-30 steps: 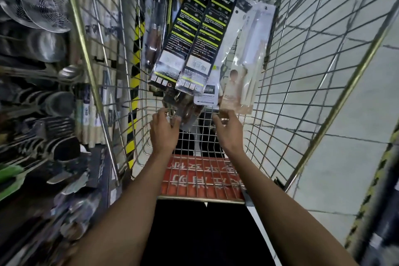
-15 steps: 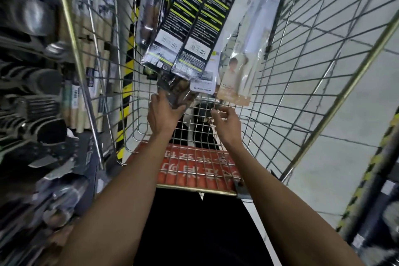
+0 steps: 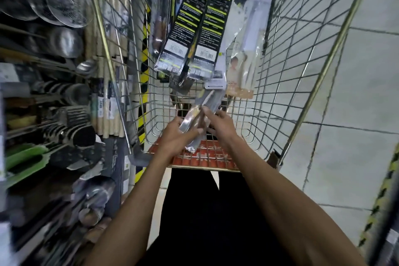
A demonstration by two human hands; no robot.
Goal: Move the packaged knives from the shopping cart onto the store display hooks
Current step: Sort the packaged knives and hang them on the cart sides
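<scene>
Both hands meet over the near end of the wire shopping cart (image 3: 323, 67), holding one knife pack (image 3: 199, 117) between them. It is a clear sleeve with a saw-toothed blade showing at its upper end, and it lies tilted, its top pointing toward the cart's far wall. The left hand (image 3: 176, 137) grips the lower half, fingers curled under the sleeve and thumb laid across the top. The right hand (image 3: 219, 124) holds the upper half from the right side, its fingers (image 3: 207, 112) pinching the edge near the blade; blur hides the exact grip.

Further packs lean upright against the far wall of the cart: two black packs (image 3: 212, 28) with yellow-green stripes side by side, a white knife in clear plastic (image 3: 250, 45) toward the far right corner, and a brown-handled knife (image 3: 159, 17) toward the far left corner. A red panel (image 3: 207, 156) lies at the near edge, below the hands.

Left of the cart stand shelves of kitchenware, with wire strainers (image 3: 67, 6) up top and a green utensil (image 3: 26, 155) lower down. Pale floor tiles (image 3: 356, 114) lie to the right.
</scene>
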